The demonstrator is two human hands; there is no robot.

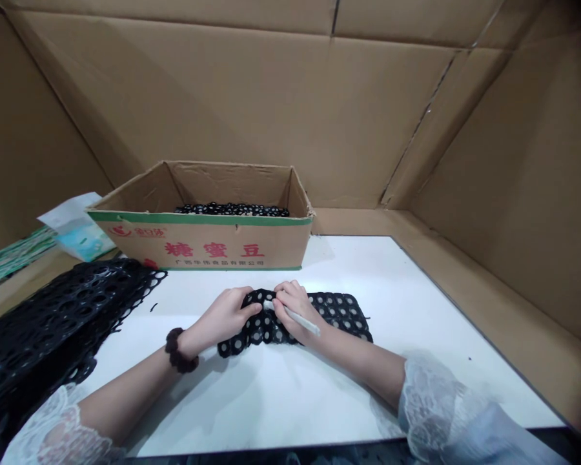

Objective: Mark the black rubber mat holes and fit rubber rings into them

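Black perforated sheet [339, 311] lay on the table [271, 400] in front of the cardboard box [223, 240], long axis roughly parallel to the box's printed side, the left hand [233, 314] pinching it and the right hand [296, 312], equally near, gripping a white pen-like tool [304, 321].

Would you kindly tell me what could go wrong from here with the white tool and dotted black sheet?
The tip of the white tool in the right hand is close to the thumb of the left hand, so a slip might poke it. The right end of the dotted black sheet lies unheld, so it may shift. The left lace cuff near the black stack could snag.
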